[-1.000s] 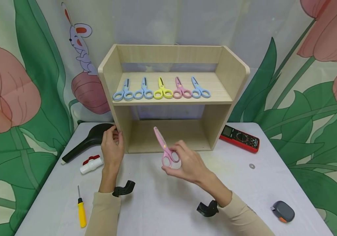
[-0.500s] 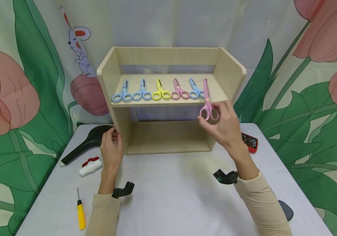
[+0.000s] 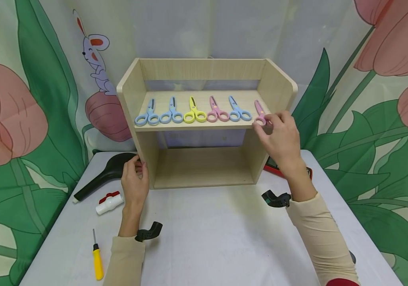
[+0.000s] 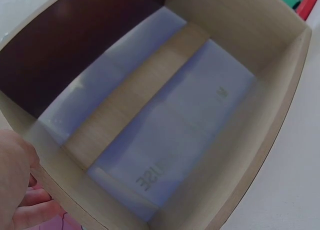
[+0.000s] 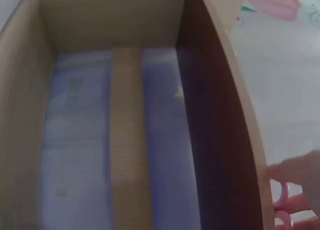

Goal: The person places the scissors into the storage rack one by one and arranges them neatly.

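Note:
A two-tier wooden shelf [image 3: 204, 167] stands at the table's back. My left hand [image 3: 135, 178] holds the front edge of its left side panel, fingers on the outer face in the left wrist view. At the right end of the upper board, my right hand [image 3: 279, 139] pinches pink scissors [image 3: 259, 111] by the handle loops, blades pointing back. In the right wrist view, the loops [image 5: 283, 220] show at the board's edge, the blades hidden. Left of them lie several more scissors in a row: blue [image 3: 148, 115], yellow [image 3: 194, 113], another pink pair [image 3: 216, 112] and blue [image 3: 239, 111].
Beside the left panel lie a black long-handled object [image 3: 109, 171] and a white pipe valve with red lever [image 3: 110, 202]. A yellow screwdriver [image 3: 98, 262] lies nearer. A red multimeter [image 3: 272, 167] is partly behind my right arm; my sleeve nearly hides a dark object [image 3: 353, 257].
My right hand has carried the pink scissors from before the lower compartment up and right, then lowered them onto the upper board's right end. The left hand has stayed put.

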A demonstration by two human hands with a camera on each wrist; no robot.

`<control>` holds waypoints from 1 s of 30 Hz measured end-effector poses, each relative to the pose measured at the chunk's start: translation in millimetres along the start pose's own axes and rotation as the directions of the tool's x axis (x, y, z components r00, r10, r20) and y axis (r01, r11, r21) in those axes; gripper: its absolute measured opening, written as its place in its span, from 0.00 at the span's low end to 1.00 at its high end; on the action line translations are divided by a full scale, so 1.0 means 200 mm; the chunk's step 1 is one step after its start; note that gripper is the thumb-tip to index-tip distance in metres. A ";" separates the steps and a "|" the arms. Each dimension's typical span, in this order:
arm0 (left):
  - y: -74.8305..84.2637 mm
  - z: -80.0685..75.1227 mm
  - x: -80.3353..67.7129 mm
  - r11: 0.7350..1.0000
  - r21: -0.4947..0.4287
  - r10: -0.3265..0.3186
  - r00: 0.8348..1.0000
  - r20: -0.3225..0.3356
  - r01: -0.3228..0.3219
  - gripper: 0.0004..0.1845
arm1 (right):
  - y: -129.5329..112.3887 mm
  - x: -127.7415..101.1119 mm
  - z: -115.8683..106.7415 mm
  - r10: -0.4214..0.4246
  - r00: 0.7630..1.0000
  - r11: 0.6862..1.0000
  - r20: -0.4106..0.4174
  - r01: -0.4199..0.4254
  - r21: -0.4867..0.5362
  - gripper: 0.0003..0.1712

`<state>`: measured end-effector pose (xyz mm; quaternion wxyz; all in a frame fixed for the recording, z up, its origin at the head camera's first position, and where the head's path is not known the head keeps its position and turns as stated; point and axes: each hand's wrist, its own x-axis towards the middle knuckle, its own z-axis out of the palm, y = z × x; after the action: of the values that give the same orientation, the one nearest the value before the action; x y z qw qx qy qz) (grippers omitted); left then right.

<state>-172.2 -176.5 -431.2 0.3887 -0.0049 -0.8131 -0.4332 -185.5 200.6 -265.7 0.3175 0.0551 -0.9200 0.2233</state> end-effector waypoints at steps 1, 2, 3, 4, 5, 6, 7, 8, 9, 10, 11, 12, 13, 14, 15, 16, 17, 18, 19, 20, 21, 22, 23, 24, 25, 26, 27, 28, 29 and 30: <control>0.00 0.00 0.00 1.000 0.000 -0.001 1.000 0.001 0.001 0.18 | 0.00 0.00 0.00 -0.001 1.000 1.000 0.002 0.001 -0.021 0.28; 0.00 0.00 0.00 1.000 0.000 -0.002 1.000 0.003 0.002 0.18 | 0.00 0.00 0.01 -0.001 1.000 0.999 0.006 0.002 -0.042 0.28; 0.00 0.00 0.00 1.000 0.000 -0.003 1.000 0.004 0.003 0.18 | -0.01 0.01 0.01 0.003 1.000 0.998 0.014 -0.002 -0.063 0.28; 0.00 0.00 0.00 1.000 -0.001 -0.004 1.000 0.004 0.004 0.18 | -0.01 0.01 0.02 0.008 1.000 0.997 0.023 -0.006 -0.082 0.29; 0.00 0.00 0.00 1.000 0.000 -0.005 1.000 0.003 0.005 0.18 | -0.01 0.02 0.02 0.015 0.999 0.995 0.034 -0.011 -0.098 0.30; 0.00 0.00 0.00 1.000 -0.001 -0.005 1.000 0.001 0.005 0.18 | -0.01 0.03 0.03 0.019 0.999 0.994 0.044 -0.014 -0.112 0.30; 0.00 0.01 0.00 1.000 -0.002 -0.003 1.000 -0.001 0.003 0.18 | -0.01 0.04 0.03 0.022 0.998 0.992 0.055 -0.015 -0.123 0.31; 0.00 0.01 0.00 1.000 -0.002 0.001 1.000 -0.004 -0.001 0.18 | -0.01 0.04 0.04 0.027 0.997 0.991 0.066 -0.018 -0.133 0.31; 0.00 0.01 0.01 1.000 -0.002 0.005 1.000 -0.008 -0.005 0.18 | -0.01 0.05 0.04 0.033 0.996 0.990 0.082 -0.021 -0.139 0.31; 0.00 0.01 0.01 1.000 -0.002 0.010 1.000 -0.012 -0.010 0.17 | -0.01 0.06 0.04 0.038 0.995 0.989 0.095 -0.024 -0.145 0.31; -0.01 0.01 0.01 1.000 -0.001 0.015 1.000 -0.016 -0.015 0.17 | -0.01 0.06 0.05 0.042 0.993 0.989 0.110 -0.025 -0.149 0.31; -0.01 0.01 0.01 1.000 -0.001 0.020 1.000 -0.021 -0.020 0.17 | -0.01 0.07 0.05 0.044 0.991 0.988 0.123 -0.025 -0.153 0.30; -0.01 0.01 0.01 1.000 -0.001 0.025 0.999 -0.025 -0.025 0.17 | -0.01 0.07 0.05 0.049 0.989 0.988 0.137 -0.027 -0.155 0.30; -0.01 0.01 0.01 1.000 0.002 0.028 0.999 -0.029 -0.028 0.17 | 0.00 0.08 0.05 0.050 0.988 0.988 0.146 -0.028 -0.154 0.30; -0.01 0.01 0.01 1.000 0.004 0.030 0.999 -0.032 -0.030 0.17 | 0.00 0.08 0.05 0.052 0.987 0.988 0.152 -0.029 -0.150 0.30; -0.01 0.01 0.01 0.999 0.008 0.031 0.999 -0.033 -0.031 0.17 | 0.00 0.08 0.05 0.050 0.987 0.989 0.151 -0.028 -0.142 0.30; 0.00 0.01 0.01 0.999 0.012 0.031 0.999 -0.033 -0.031 0.17 | 0.00 0.08 0.05 0.045 0.989 0.991 0.144 -0.026 -0.129 0.30; 0.00 0.01 0.01 0.999 0.017 0.030 0.999 -0.030 -0.030 0.17 | 0.00 0.08 0.05 0.039 0.991 0.993 0.131 -0.024 -0.114 0.30; 0.00 0.01 0.01 0.999 0.020 0.029 0.999 -0.028 -0.028 0.17 | 0.00 0.07 0.05 0.030 0.994 0.995 0.110 -0.020 -0.096 0.30; 0.00 0.00 0.00 0.999 0.024 0.028 0.999 -0.027 -0.028 0.18 | 0.00 0.07 0.06 0.020 0.996 0.997 0.083 -0.013 -0.077 0.30; 0.01 0.00 0.00 0.999 0.024 0.027 0.999 -0.029 -0.026 0.18 | 0.00 0.06 0.06 0.005 0.999 0.999 0.047 -0.002 -0.054 0.30; 0.02 0.00 0.00 0.999 0.020 0.028 0.999 -0.032 -0.027 0.19 | 0.00 0.05 0.06 -0.015 1.000 0.999 0.003 0.015 -0.029 0.30; 0.03 -0.01 0.00 0.999 0.014 0.032 0.999 -0.039 -0.031 0.19 | 0.01 0.04 0.06 -0.035 0.998 0.999 -0.044 0.035 -0.008 0.30; 0.04 -0.01 0.00 0.999 0.007 0.038 0.998 -0.049 -0.038 0.19 | 0.01 0.02 0.06 -0.054 0.994 0.998 -0.092 0.055 0.013 0.29; 0.05 -0.01 0.00 0.999 -0.005 0.048 0.997 -0.064 -0.048 0.19 | 0.01 0.01 0.07 -0.071 0.988 0.997 -0.136 0.076 0.032 0.29; 0.07 -0.01 0.00 0.998 -0.019 0.062 0.995 -0.078 -0.064 0.19 | 0.01 -0.01 0.07 -0.085 0.981 0.994 -0.173 0.095 0.051 0.28; 0.09 -0.02 0.00 0.996 -0.032 0.076 0.993 -0.090 -0.079 0.19 | 0.01 -0.03 0.07 -0.100 0.973 0.991 -0.209 0.116 0.066 0.27; 0.11 -0.02 0.00 0.994 -0.041 0.094 0.991 -0.098 -0.098 0.18 | 0.00 -0.05 0.07 -0.113 0.964 0.987 -0.239 0.136 0.081 0.27; 0.12 -0.02 0.00 0.992 -0.044 0.111 0.989 -0.100 -0.116 0.18 | 0.00 -0.07 0.07 -0.121 0.959 0.984 -0.258 0.150 0.095 0.26; 0.14 -0.02 0.01 0.990 -0.044 0.130 0.987 -0.094 -0.134 0.17 | -0.01 -0.10 0.07 -0.133 0.954 0.980 -0.268 0.166 0.106 0.26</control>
<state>-160.6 -162.7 -409.2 0.4529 -0.0488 -0.7813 -0.4267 -176.5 192.7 -287.0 0.4472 0.1149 -0.8475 0.2620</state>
